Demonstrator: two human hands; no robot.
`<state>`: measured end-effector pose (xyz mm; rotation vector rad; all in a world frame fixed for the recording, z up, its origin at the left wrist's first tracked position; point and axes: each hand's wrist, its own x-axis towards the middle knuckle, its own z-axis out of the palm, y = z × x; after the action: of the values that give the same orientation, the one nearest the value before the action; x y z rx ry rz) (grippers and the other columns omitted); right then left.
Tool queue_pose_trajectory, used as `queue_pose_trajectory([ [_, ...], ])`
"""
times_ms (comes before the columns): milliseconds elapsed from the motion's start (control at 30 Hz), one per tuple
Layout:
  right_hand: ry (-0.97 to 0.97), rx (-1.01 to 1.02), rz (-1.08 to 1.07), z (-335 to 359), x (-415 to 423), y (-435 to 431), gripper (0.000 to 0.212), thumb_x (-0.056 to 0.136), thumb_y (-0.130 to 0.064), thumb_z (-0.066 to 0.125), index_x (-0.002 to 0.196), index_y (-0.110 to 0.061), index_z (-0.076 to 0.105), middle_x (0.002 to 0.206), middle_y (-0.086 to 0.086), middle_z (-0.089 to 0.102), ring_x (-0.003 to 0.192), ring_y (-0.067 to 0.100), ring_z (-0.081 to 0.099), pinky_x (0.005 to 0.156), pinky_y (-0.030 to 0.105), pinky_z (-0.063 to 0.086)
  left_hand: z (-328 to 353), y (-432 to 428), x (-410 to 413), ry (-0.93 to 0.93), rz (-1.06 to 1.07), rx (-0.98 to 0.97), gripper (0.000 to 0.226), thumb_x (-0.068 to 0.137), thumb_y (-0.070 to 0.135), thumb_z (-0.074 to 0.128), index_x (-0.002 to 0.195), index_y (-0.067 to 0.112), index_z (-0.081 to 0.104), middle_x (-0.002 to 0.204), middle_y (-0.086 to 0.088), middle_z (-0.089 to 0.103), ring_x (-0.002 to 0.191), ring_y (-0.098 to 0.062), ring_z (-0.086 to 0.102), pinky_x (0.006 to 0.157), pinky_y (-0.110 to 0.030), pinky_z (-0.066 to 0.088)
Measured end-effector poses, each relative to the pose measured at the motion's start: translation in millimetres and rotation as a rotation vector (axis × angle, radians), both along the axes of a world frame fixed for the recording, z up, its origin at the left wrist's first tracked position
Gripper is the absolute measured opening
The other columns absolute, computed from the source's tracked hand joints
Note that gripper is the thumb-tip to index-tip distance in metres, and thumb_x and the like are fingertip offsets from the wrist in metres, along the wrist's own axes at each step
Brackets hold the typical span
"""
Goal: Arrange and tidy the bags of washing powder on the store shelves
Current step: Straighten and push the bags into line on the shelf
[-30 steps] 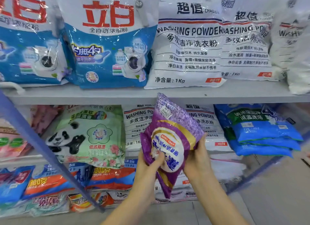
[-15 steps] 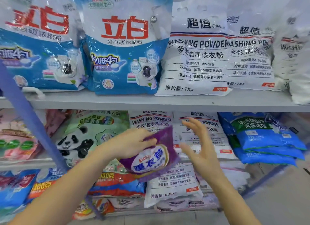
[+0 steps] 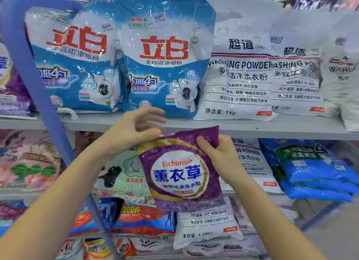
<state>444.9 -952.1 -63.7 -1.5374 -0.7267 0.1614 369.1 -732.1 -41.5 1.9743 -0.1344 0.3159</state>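
Purple bag now upright, raised to the shelf edge; right hand, free before, pinches its top; left hand grip unclear.

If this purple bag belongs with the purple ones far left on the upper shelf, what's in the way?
The blue post crosses in front of the shelves, between the held purple bag and the far-left purple stack. Two blue-and-white bags fill the shelf stretch between them.
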Motion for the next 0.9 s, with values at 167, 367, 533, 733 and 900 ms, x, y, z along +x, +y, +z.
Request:
queue_pose_trajectory([
  [167, 0.053, 0.219, -0.108, 39, 4, 18, 0.032, 0.091, -0.016, 0.056, 0.060, -0.016, 0.062, 0.052, -0.007, 0.065, 0.048, 0.007, 0.060, 0.051, 0.020, 0.048, -55, -10, -17, 0.032, 0.119, -0.500, 0.108, 0.027, 0.080, 0.075, 0.115, 0.020, 0.059, 0.117, -0.008, 0.068, 0.096, -0.020, 0.069, 0.081, -0.036, 0.056],
  [367, 0.138, 0.337, -0.193, 55, 11, 33, 0.038, 0.092, -0.024, 0.058, 0.055, -0.021, 0.064, 0.057, -0.005, 0.064, 0.060, 0.016, 0.061, 0.069, 0.039, 0.052, -55, -37, -29, -0.040, 0.119, -0.447, 0.046, 0.062, 0.025, 0.080, 0.103, 0.017, 0.061, 0.093, 0.007, 0.075, 0.087, -0.011, 0.071, 0.073, -0.026, 0.057],
  [533, 0.278, 0.393, -0.241, 57, 23, 39, 0.026, 0.092, -0.022, 0.060, 0.068, -0.013, 0.055, 0.061, 0.000, 0.065, 0.060, 0.018, 0.063, 0.076, 0.045, 0.053, -58, -26, -41, -0.114, 0.188, -0.334, 0.046, 0.074, 0.050, 0.068, 0.114, 0.030, 0.059, 0.112, 0.014, 0.069, 0.104, -0.005, 0.064, 0.082, -0.013, 0.048],
  [733, 0.242, 0.329, -0.121, 63, 19, 58, 0.023, 0.091, -0.025, 0.060, 0.071, -0.014, 0.061, 0.065, 0.003, 0.069, 0.067, 0.023, 0.067, 0.074, 0.045, 0.055, -51, -25, -62, -0.171, 0.315, -0.183, 0.066, 0.070, 0.071, 0.059, 0.125, 0.038, 0.044, 0.118, 0.035, 0.058, 0.112, 0.010, 0.053, 0.086, -0.003, 0.039],
  [900, 0.232, 0.329, 0.013, 72, 10, 81, 0.016, 0.093, -0.022, 0.057, 0.080, -0.019, 0.066, 0.071, -0.002, 0.073, 0.069, 0.017, 0.070, 0.074, 0.039, 0.056, -46, -16, -85, -0.179, 0.457, -0.148, 0.045, 0.084, 0.038, 0.062, 0.125, 0.025, 0.050, 0.118, 0.025, 0.062, 0.110, 0.004, 0.057, 0.086, -0.008, 0.042],
])
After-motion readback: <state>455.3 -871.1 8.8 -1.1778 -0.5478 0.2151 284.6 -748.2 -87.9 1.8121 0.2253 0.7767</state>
